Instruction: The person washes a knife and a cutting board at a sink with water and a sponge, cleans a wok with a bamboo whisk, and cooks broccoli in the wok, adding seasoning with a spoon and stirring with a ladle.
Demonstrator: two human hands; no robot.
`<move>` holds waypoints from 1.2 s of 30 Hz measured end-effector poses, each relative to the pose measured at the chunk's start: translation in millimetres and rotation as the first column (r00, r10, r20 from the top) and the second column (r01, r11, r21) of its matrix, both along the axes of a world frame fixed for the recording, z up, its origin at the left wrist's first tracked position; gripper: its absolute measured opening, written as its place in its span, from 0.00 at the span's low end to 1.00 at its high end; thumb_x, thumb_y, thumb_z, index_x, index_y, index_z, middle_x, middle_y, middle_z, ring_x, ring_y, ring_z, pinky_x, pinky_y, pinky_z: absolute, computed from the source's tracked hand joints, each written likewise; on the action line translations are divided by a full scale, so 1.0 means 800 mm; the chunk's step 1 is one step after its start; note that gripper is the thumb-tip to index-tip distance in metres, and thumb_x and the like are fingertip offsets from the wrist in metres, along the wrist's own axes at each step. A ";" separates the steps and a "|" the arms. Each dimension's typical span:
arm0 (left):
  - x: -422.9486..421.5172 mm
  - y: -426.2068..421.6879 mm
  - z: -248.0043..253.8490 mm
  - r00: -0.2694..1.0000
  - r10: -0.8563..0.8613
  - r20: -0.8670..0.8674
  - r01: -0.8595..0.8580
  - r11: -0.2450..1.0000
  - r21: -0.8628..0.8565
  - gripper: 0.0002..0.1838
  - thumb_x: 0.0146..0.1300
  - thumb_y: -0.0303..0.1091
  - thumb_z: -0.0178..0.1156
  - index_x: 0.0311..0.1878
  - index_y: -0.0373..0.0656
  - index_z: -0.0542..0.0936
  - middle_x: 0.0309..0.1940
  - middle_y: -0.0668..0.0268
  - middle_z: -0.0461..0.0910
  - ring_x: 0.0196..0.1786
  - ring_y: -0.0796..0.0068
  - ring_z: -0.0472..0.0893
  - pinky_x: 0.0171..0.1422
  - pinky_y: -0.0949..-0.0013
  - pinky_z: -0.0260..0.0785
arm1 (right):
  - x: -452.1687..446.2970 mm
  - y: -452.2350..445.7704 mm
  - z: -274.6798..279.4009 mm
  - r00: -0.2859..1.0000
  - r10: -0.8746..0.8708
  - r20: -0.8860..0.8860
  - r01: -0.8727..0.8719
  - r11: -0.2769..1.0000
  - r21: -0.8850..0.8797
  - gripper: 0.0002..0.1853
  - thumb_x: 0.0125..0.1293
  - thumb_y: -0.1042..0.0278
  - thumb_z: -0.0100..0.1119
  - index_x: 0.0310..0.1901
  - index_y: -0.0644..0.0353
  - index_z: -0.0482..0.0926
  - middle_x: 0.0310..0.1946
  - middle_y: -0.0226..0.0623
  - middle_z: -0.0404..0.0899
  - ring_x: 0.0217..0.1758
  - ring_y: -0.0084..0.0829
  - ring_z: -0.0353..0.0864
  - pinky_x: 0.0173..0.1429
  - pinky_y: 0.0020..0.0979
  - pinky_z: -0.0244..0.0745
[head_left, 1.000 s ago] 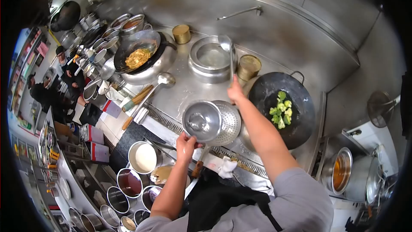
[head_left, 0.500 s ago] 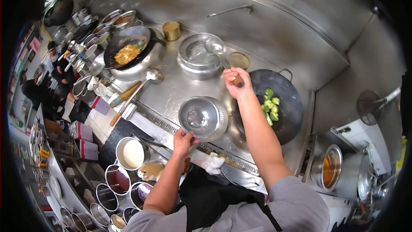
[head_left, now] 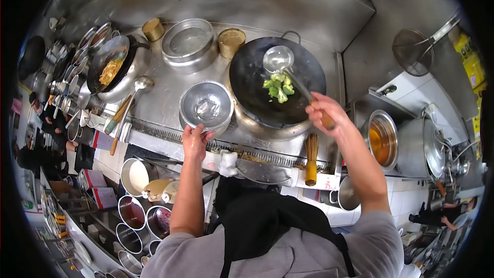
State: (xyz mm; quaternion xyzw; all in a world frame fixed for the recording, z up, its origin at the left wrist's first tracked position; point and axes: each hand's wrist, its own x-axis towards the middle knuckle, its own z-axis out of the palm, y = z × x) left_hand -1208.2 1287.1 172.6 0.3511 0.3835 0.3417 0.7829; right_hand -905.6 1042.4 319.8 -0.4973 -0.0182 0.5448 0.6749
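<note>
My right hand (head_left: pixel 328 115) is closed round the wooden handle of a ladle (head_left: pixel 278 59), whose bowl is over the black wok (head_left: pixel 303 92). Just below the ladle's bowl, green broccoli (head_left: pixel 279 88) lies in the wok. With my left hand (head_left: pixel 195 136) I grip the near rim of a metal bowl (head_left: pixel 207 105), thumb and fingers at its edge. The bowl is left of the wok, and its inside looks shiny and bare of food. Behind it stands a round metal pot (head_left: pixel 189 45) with clear liquid, beside a tin (head_left: pixel 231 42).
A second wok (head_left: pixel 108 64) with cooked food is at the left, near a resting ladle (head_left: pixel 135 104). A bamboo brush (head_left: pixel 311 160) lies at the front edge. Right are a pot of orange liquid (head_left: pixel 381 138) and a strainer (head_left: pixel 413 51). People are in the background.
The ladle has gone from the round pot to above the broccoli in the wok, with my right hand moving right. The view has shifted right. My left hand still holds the bowl.
</note>
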 end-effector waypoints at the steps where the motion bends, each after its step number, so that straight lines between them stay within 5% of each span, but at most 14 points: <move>1: 0.001 -0.003 0.000 1.000 -0.005 0.000 0.005 1.000 0.001 0.08 0.66 0.27 0.55 0.48 0.43 0.73 0.38 0.64 0.80 0.34 0.73 0.82 0.36 0.74 0.77 | 0.004 -0.023 -0.006 0.984 0.093 0.152 -0.075 0.990 -0.123 0.39 0.59 0.79 0.57 0.72 0.54 0.53 0.29 0.36 0.71 0.23 0.22 0.70 0.22 0.23 0.63; 3: 0.000 -0.007 -0.003 0.999 0.028 0.015 -0.028 0.999 -0.017 0.10 0.64 0.25 0.56 0.49 0.40 0.72 0.39 0.61 0.80 0.33 0.68 0.83 0.34 0.72 0.78 | 0.014 -0.064 -0.035 0.919 0.246 0.307 -0.187 0.960 -0.209 0.44 0.58 0.77 0.56 0.75 0.55 0.45 0.37 0.46 0.77 0.30 0.35 0.78 0.30 0.33 0.74; 5: -0.003 -0.010 -0.007 0.999 0.033 0.025 -0.033 0.999 -0.010 0.11 0.64 0.25 0.56 0.49 0.39 0.72 0.39 0.61 0.80 0.32 0.68 0.82 0.34 0.73 0.78 | 0.006 -0.085 -0.057 0.082 0.569 0.818 -0.001 0.821 -0.571 0.43 0.58 0.77 0.54 0.75 0.53 0.46 0.41 0.48 0.79 0.33 0.39 0.80 0.38 0.36 0.77; 6: -0.006 -0.010 -0.007 0.999 0.039 -0.007 -0.039 0.999 -0.012 0.11 0.64 0.25 0.56 0.49 0.39 0.72 0.38 0.61 0.79 0.32 0.68 0.82 0.34 0.73 0.78 | 0.000 -0.082 -0.053 -0.080 0.553 0.829 0.085 0.833 -0.547 0.44 0.58 0.77 0.52 0.76 0.50 0.45 0.59 0.55 0.72 0.57 0.51 0.76 0.61 0.38 0.71; 12: -0.040 -0.003 -0.004 0.994 0.085 -0.067 -0.085 0.996 0.004 0.10 0.63 0.25 0.59 0.46 0.40 0.71 0.33 0.64 0.77 0.29 0.73 0.80 0.32 0.72 0.79 | -0.018 0.014 -0.026 0.237 0.593 0.769 0.032 0.787 -0.617 0.44 0.58 0.77 0.52 0.76 0.42 0.47 0.70 0.54 0.60 0.71 0.53 0.61 0.72 0.38 0.58; 13: -0.048 0.001 -0.006 0.991 0.120 -0.060 -0.118 0.993 0.022 0.10 0.63 0.25 0.59 0.46 0.40 0.71 0.33 0.64 0.77 0.29 0.73 0.80 0.32 0.72 0.79 | -0.021 0.043 -0.051 -0.080 0.420 0.904 0.090 0.906 -0.413 0.44 0.59 0.78 0.52 0.75 0.39 0.48 0.56 0.52 0.76 0.53 0.49 0.79 0.57 0.38 0.74; 16: -0.073 0.010 -0.013 0.995 0.060 -0.083 -0.069 0.990 -0.119 0.09 0.65 0.26 0.58 0.47 0.41 0.72 0.35 0.62 0.79 0.33 0.68 0.84 0.33 0.72 0.80 | -0.040 0.161 -0.072 0.550 0.234 0.802 -0.147 0.972 -0.182 0.43 0.59 0.82 0.50 0.75 0.42 0.50 0.22 0.27 0.65 0.15 0.20 0.64 0.20 0.26 0.64; 18: -0.087 0.014 -0.001 0.997 0.048 -0.066 -0.060 0.982 -0.180 0.09 0.67 0.25 0.56 0.48 0.40 0.71 0.34 0.62 0.80 0.33 0.66 0.85 0.34 0.73 0.80 | -0.048 0.254 -0.083 0.663 0.257 0.703 -0.224 0.964 -0.142 0.43 0.57 0.83 0.50 0.75 0.45 0.52 0.26 0.31 0.70 0.20 0.25 0.70 0.24 0.28 0.68; 23: -0.127 0.021 0.016 0.990 -0.004 -0.138 -0.012 0.993 -0.114 0.11 0.66 0.24 0.56 0.51 0.36 0.74 0.36 0.60 0.81 0.33 0.71 0.83 0.36 0.73 0.80 | -0.059 0.489 -0.219 0.227 0.277 0.934 -0.114 0.960 -0.257 0.44 0.55 0.80 0.51 0.75 0.52 0.49 0.56 0.50 0.75 0.48 0.43 0.80 0.46 0.34 0.78; 27: -0.147 0.019 0.028 0.998 -0.001 -0.055 -0.006 0.992 -0.124 0.09 0.67 0.25 0.56 0.50 0.36 0.73 0.37 0.58 0.82 0.35 0.69 0.84 0.38 0.72 0.81 | -0.086 0.604 -0.260 0.411 0.160 0.898 0.013 0.983 -0.181 0.31 0.53 0.80 0.51 0.63 0.66 0.67 0.45 0.50 0.79 0.39 0.42 0.81 0.38 0.35 0.79; 28: -0.149 0.017 0.031 0.999 0.001 -0.044 -0.007 0.990 -0.141 0.09 0.67 0.25 0.57 0.48 0.35 0.74 0.38 0.58 0.81 0.37 0.69 0.84 0.39 0.72 0.81 | -0.082 0.609 -0.227 0.806 0.221 0.550 -0.199 0.975 -0.101 0.19 0.53 0.80 0.51 0.50 0.68 0.72 0.38 0.49 0.78 0.33 0.40 0.79 0.33 0.34 0.77; 29: -0.151 0.015 0.033 0.999 0.003 -0.032 -0.008 0.988 -0.157 0.08 0.67 0.25 0.58 0.47 0.35 0.74 0.39 0.58 0.81 0.38 0.69 0.84 0.39 0.72 0.80 | -0.083 0.609 -0.195 0.943 0.330 0.049 -0.332 0.940 0.074 0.09 0.53 0.80 0.51 0.37 0.69 0.76 0.31 0.47 0.77 0.28 0.38 0.77 0.29 0.34 0.76; 30: -0.151 0.015 0.032 1.000 0.003 -0.028 -0.007 0.987 -0.158 0.09 0.67 0.25 0.58 0.48 0.35 0.74 0.39 0.59 0.81 0.38 0.69 0.84 0.40 0.72 0.81 | -0.091 0.605 -0.170 0.934 0.190 -0.302 -0.128 0.969 0.212 0.06 0.53 0.79 0.52 0.22 0.62 0.67 0.20 0.39 0.70 0.20 0.32 0.71 0.23 0.29 0.69; 36: -0.132 0.019 0.034 0.997 -0.015 -0.071 0.004 0.988 -0.152 0.08 0.67 0.25 0.57 0.48 0.36 0.73 0.38 0.58 0.81 0.36 0.69 0.84 0.39 0.72 0.80 | -0.084 0.524 -0.116 0.641 0.355 -0.680 0.071 0.855 0.513 0.04 0.58 0.78 0.51 0.32 0.66 0.66 0.22 0.32 0.67 0.22 0.22 0.72 0.26 0.23 0.68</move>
